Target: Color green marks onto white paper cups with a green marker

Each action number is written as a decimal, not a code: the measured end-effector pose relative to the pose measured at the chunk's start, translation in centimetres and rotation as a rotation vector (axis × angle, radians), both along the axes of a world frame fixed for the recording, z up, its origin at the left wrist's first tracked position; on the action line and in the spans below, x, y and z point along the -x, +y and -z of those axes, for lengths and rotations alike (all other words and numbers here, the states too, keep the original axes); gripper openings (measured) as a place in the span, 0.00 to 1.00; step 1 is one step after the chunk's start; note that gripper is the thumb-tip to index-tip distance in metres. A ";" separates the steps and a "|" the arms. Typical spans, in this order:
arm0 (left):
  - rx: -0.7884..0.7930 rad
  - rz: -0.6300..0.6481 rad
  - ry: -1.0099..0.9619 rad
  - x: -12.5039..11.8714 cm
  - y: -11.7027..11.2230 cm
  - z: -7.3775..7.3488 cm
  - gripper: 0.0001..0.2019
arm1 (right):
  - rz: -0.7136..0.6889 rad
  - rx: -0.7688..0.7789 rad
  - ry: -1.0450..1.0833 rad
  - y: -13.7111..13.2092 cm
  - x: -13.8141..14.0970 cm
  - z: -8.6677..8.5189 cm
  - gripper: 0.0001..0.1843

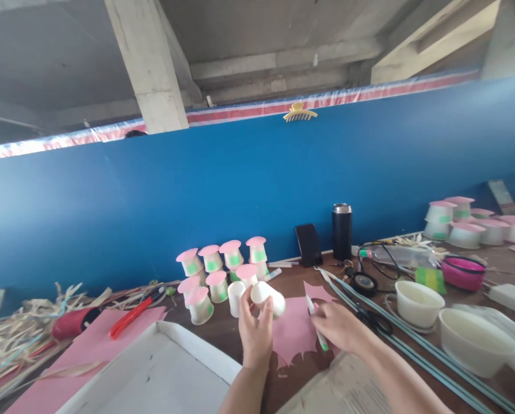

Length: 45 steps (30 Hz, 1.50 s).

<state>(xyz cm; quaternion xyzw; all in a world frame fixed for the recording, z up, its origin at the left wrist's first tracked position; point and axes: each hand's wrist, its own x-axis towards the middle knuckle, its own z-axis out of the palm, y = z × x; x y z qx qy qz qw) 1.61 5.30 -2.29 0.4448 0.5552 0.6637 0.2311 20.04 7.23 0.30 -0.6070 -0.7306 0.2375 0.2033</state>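
My left hand (256,336) is closed around a white paper cup (278,303), tilted with its open mouth toward me. Pinched in my right hand (337,325) is a slim white pen (310,305) with a green end, above a pink paper sheet (289,330) with scalloped cut edges. Just behind my left hand stands another white cup (235,299). Beyond it, several upside-down cups carry pink paper discs and green patches, like the front cup (200,307); some are stacked.
At the left lie a shallow white box (153,374), red-handled tool (130,319), and paper strips (11,333). A black bottle (342,233) and phone (309,245) stand by the blue partition (257,172). At right are white bowls (477,342), blue tubes (430,359) and black scissors (376,322).
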 end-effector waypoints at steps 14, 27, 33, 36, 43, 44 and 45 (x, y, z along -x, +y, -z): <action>0.108 0.078 0.016 -0.4 -0.5 -1.1 0.27 | 0.154 -0.171 0.037 0.2 -0.7 -0.3 0.16; 0.122 0.270 0.103 -1.0 0.4 0.9 0.25 | 0.159 -0.102 0.689 0.0 -0.5 -1.4 0.23; 0.145 0.291 0.171 -0.9 0.2 0.9 0.24 | 0.156 -0.003 0.928 0.0 -0.6 -1.7 0.22; 0.155 0.299 0.213 -0.8 0.3 1.2 0.24 | 0.115 0.026 1.102 0.0 -0.7 -1.9 0.23; 0.167 0.299 0.301 -0.7 0.4 1.6 0.23 | 0.090 -0.011 1.280 -0.5 -0.5 -2.3 0.26; 0.168 0.296 0.310 -0.7 0.4 1.6 0.23 | 0.101 -0.040 1.206 -0.5 -0.5 -2.1 0.27; 0.170 0.295 0.321 -0.7 0.4 1.6 0.23 | 0.118 -0.077 1.101 -0.4 -0.5 -1.9 0.26</action>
